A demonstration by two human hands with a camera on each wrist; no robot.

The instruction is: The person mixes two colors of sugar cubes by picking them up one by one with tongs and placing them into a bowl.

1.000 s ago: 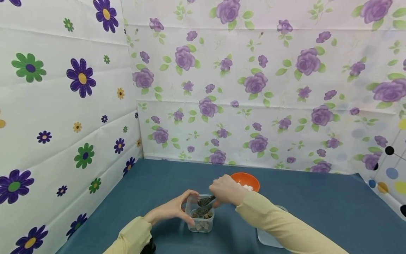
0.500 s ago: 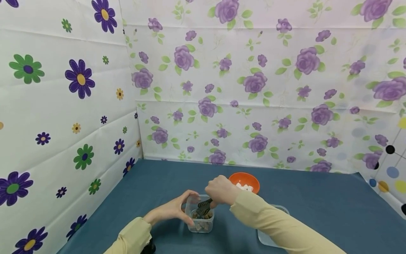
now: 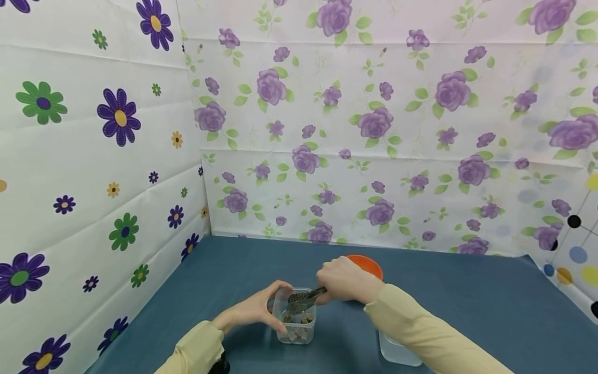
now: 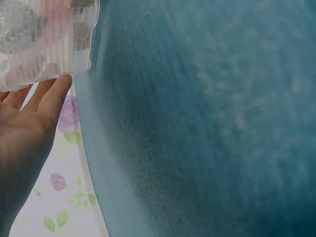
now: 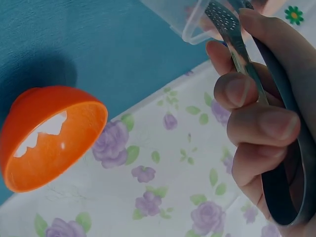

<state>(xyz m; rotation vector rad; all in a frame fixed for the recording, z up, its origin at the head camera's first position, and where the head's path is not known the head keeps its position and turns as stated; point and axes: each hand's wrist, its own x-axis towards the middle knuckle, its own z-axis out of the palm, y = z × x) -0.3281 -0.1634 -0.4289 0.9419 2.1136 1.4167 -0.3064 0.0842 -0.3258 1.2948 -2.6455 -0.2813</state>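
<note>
My left hand (image 3: 254,307) grips a clear plastic container (image 3: 299,332), thumb on its near side and fingers on its far side. Several small brownish cubes (image 3: 306,318) lie on the container's floor. With curled fingers my right hand (image 3: 345,280) holds metal tongs (image 3: 303,300), whose perforated heads hang over the container's opening. In the right wrist view the tongs (image 5: 276,197) run along the palm, with fingers on one arm and the thumb near the other. Whether a cube sits between the heads I cannot tell.
An orange bowl (image 3: 366,264) stands behind my right hand; white pieces (image 5: 49,126) show inside it in the right wrist view. A clear plastic lid (image 3: 397,352) lies partly under my right forearm. Something black (image 3: 219,363) is by the left sleeve. Flowered sheets back the blue table (image 3: 467,301).
The tongs went down among the cubes, then came up toward the container's rim. My right hand has shifted right and now covers more of the orange bowl. The left hand keeps its place.
</note>
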